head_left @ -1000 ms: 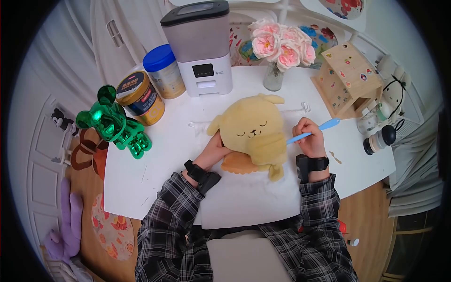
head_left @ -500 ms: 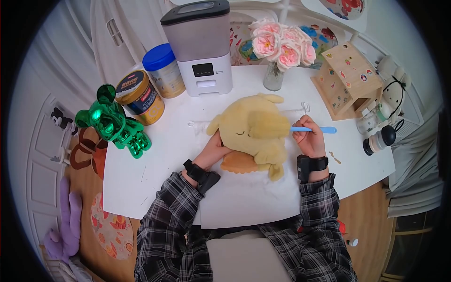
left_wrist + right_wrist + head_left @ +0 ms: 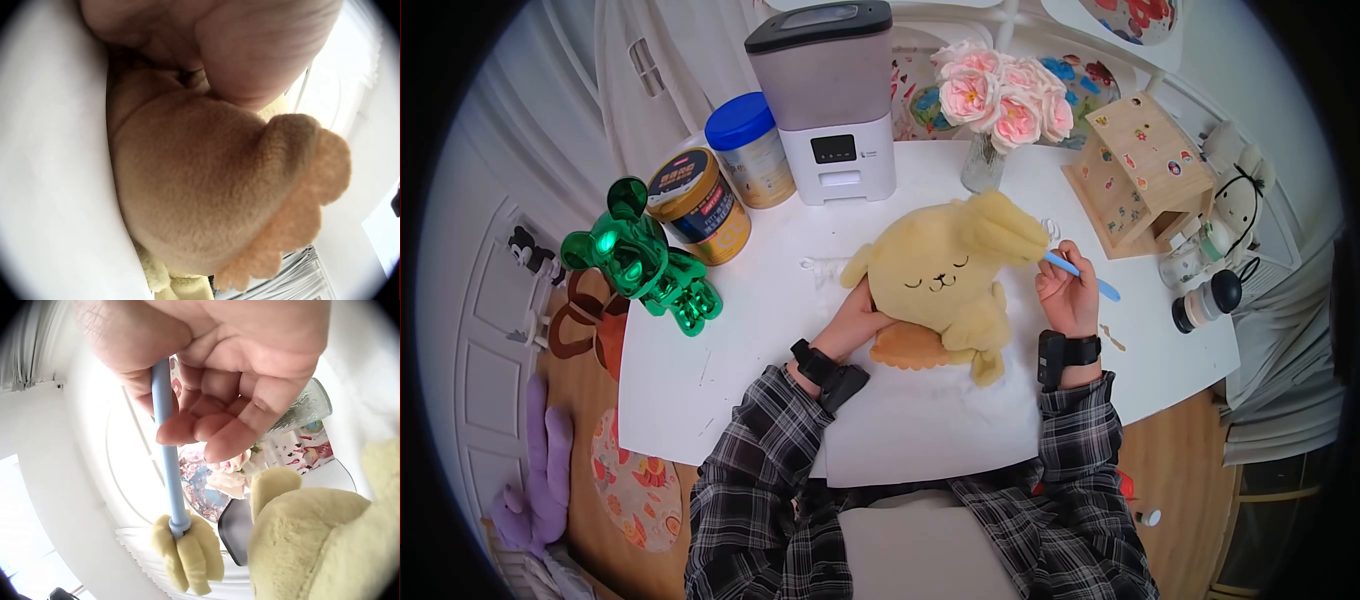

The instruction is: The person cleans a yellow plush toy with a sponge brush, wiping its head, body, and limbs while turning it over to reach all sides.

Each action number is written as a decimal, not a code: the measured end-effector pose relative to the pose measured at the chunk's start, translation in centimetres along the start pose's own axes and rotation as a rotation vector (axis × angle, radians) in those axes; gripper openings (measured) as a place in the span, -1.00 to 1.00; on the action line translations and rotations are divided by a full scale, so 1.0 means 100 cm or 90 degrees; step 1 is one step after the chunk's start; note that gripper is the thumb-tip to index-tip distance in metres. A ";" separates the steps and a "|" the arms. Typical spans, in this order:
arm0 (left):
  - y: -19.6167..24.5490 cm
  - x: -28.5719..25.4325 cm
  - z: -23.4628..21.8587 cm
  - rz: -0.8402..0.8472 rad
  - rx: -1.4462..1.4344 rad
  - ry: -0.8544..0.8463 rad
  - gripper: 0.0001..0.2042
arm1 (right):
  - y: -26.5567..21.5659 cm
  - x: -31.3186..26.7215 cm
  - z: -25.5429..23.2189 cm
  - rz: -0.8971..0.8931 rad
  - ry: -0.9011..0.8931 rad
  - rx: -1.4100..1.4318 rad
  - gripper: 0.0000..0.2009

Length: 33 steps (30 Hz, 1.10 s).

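Observation:
A yellow plush toy (image 3: pixel 925 262) with a sleepy stitched face and an orange scalloped piece (image 3: pixel 908 346) lies on a white cloth (image 3: pixel 935 430). My left hand (image 3: pixel 852 325) holds its left side, and in the left wrist view the palm is over the tan plush fabric (image 3: pixel 194 175). Thumb and fingers of my right hand (image 3: pixel 1068 290) pinch the blue handle (image 3: pixel 165 425) of a duster. Its fluffy yellow head (image 3: pixel 1003 228) overlaps the toy's upper right in the head view, hiding the ear there. The right wrist view shows soft lobes on the duster head (image 3: pixel 190 553).
A shiny green bear figure (image 3: pixel 640 260), two tins (image 3: pixel 700 205), and a pet feeder (image 3: pixel 835 150) stand left and back. Behind are a vase of pink roses (image 3: pixel 1000 95) and a stickered wooden house (image 3: pixel 1140 175). A black-capped bottle (image 3: pixel 1208 298) stands at right.
The duster head has moved up from the toy's lower body, across its face, to its upper right. The face shows again. My left hand has kept its place.

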<state>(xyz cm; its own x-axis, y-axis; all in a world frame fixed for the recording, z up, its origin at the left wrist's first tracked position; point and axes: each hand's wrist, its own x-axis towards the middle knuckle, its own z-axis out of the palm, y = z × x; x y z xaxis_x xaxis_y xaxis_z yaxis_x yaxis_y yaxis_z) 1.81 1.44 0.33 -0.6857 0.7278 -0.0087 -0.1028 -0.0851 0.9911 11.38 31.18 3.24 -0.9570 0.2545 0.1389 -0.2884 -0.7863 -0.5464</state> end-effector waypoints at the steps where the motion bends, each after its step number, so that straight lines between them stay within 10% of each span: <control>1: 0.001 0.000 0.000 0.001 -0.002 0.001 -0.41 | 0.001 0.000 0.003 -0.003 0.008 -0.018 -0.88; 13: 0.000 0.000 0.000 -0.008 0.004 -0.003 -0.40 | -0.006 0.002 -0.019 0.110 -0.112 -0.294 -0.87; 19: 0.003 -0.001 0.002 0.005 0.008 0.010 -0.40 | -0.004 0.001 -0.012 0.003 -0.029 0.069 -0.85; 33: 0.003 -0.001 0.002 -0.007 0.007 0.004 -0.38 | -0.005 0.006 -0.032 0.105 -0.073 -0.101 -0.93</control>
<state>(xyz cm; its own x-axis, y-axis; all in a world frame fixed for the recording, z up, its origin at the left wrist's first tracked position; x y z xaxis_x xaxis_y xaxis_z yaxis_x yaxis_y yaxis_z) 1.96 1.47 0.65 -0.6889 0.7246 -0.0208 -0.1026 -0.0691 0.9923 11.02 33.54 0.97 -0.9906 0.0573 0.1245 -0.1280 -0.7117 -0.6908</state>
